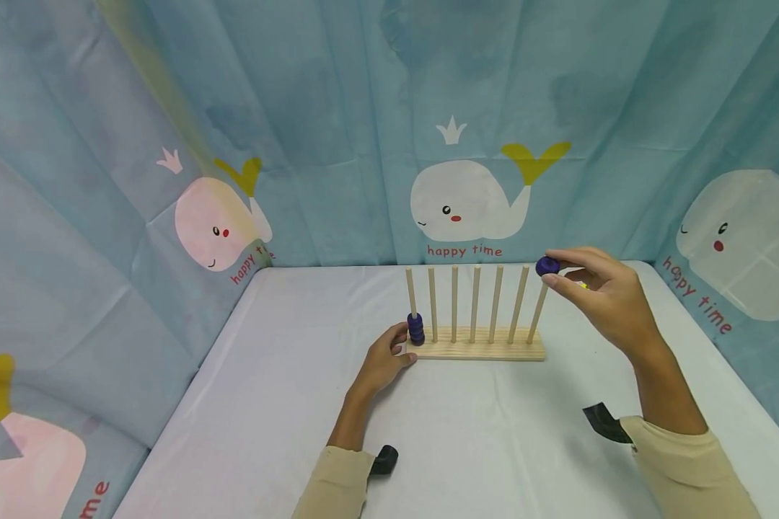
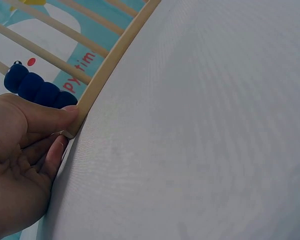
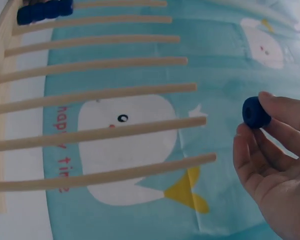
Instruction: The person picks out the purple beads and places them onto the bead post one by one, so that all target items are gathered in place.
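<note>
A wooden peg stand [image 1: 480, 352] with several upright pegs is on the white table. Dark blue beads [image 1: 415, 329] are stacked on its leftmost peg. My left hand [image 1: 383, 358] grips the left end of the base, its thumb [image 2: 65, 116] over the edge beside that stack. My right hand [image 1: 600, 292] is raised at the stand's right end. Between thumb and fingertips it pinches a single dark blue bead [image 3: 255, 112], whose hole faces the pegs in the right wrist view. There the bead is apart from the tip of the rightmost peg [image 3: 210, 158].
White cloth covers the table [image 1: 298, 375]. Behind it and along its sides hangs a blue curtain [image 1: 337, 180] with whale prints. The middle pegs [image 1: 475, 303] carry no beads. A black strap [image 1: 605, 423] sticks out at the right cuff, another [image 1: 384, 460] at the left.
</note>
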`<state>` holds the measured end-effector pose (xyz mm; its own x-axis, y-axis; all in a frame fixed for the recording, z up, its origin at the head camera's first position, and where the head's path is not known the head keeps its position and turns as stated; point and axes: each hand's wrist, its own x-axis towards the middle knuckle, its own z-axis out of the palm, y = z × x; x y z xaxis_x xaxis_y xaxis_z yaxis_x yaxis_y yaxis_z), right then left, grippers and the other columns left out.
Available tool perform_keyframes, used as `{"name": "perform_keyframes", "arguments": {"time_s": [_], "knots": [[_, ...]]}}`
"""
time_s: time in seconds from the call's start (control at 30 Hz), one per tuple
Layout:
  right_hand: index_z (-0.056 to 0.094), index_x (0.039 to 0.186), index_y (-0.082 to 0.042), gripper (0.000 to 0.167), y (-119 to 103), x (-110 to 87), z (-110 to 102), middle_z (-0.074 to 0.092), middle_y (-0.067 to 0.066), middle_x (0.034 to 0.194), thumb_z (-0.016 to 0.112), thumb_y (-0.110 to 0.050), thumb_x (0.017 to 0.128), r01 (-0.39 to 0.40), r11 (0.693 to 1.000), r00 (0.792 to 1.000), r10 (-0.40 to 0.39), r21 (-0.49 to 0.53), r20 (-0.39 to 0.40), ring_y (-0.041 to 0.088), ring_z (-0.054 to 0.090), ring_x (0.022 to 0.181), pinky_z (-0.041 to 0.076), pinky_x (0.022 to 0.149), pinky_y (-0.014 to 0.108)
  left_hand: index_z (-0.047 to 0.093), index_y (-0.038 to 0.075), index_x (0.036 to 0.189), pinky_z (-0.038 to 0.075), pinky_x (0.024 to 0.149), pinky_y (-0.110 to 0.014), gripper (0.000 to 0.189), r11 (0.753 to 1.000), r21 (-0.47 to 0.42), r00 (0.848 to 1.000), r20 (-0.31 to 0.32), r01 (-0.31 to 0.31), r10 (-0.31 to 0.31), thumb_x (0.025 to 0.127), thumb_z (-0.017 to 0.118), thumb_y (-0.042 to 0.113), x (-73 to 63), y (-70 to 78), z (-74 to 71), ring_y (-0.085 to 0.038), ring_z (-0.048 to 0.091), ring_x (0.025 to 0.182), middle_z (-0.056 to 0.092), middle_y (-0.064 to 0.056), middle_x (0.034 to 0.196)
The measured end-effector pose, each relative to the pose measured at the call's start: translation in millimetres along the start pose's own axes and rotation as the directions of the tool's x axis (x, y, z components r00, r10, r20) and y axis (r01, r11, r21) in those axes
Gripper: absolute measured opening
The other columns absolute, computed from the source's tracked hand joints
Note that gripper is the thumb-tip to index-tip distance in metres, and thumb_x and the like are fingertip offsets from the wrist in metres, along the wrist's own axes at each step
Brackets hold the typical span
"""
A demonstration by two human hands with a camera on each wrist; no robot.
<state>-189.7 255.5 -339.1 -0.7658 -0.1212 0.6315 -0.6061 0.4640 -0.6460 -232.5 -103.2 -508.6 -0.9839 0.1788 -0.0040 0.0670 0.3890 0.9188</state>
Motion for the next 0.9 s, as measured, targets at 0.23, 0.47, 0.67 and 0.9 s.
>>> {"name": "perform_keyframes", "arguments": {"time_s": [0.23,0.47,0.67,0.9], "knots": [[0.072,0.132,-0.002,0.041,-6.8,10.6,10.9,0.069,-0.007,0.120,0.076,0.008,0.093,0.010,1.000,1.000,-0.010,0.030,0.010,0.005,0.067,0.106,0.055,0.089,0.007,0.048,0.009,0.158,0.047,0.122,-0.043,0.068,1.000,-0.018,1.000,0.010,-0.006,0.006,0.096,0.075,0.005,1.2,-0.3,0.0,-0.032,0.054,0.143,0.058,-0.017,0.151],[0.073,0.132,-0.003,0.039,-13.6,21.8,25.6,0.068,0.001,0.123,0.076,0.005,0.093,0.005,0.997,0.999,-0.008,0.079,0.035,0.007,0.065,0.108,0.054,0.092,0.008,0.047,0.009,0.159,0.047,0.122,-0.042,0.069,1.000,-0.011,1.000,0.008,0.003,-0.003,0.096,0.074,0.005,1.8,0.8,-0.5,-0.031,0.055,0.143,0.058,-0.016,0.152],[0.072,0.133,-0.001,0.039,-15.3,31.7,40.1,0.069,0.011,0.123,0.075,0.005,0.095,0.022,0.993,0.997,-0.031,0.116,0.077,0.008,0.065,0.106,0.056,0.094,0.011,0.047,0.007,0.158,0.047,0.121,-0.042,0.068,1.000,-0.015,1.000,0.010,-0.005,0.005,0.096,0.074,0.004,1.9,0.4,-0.8,-0.032,0.055,0.143,0.058,-0.017,0.152],[0.072,0.131,-0.001,0.037,-17.3,42.4,57.1,0.071,0.012,0.122,0.077,0.001,0.095,0.001,0.990,0.993,-0.018,0.138,0.118,0.006,0.066,0.107,0.057,0.092,0.012,0.047,0.006,0.158,0.047,0.121,-0.043,0.068,1.000,-0.012,1.000,0.014,-0.007,0.007,0.096,0.074,0.004,0.8,0.5,-1.0,-0.033,0.054,0.143,0.057,-0.018,0.152]]}}
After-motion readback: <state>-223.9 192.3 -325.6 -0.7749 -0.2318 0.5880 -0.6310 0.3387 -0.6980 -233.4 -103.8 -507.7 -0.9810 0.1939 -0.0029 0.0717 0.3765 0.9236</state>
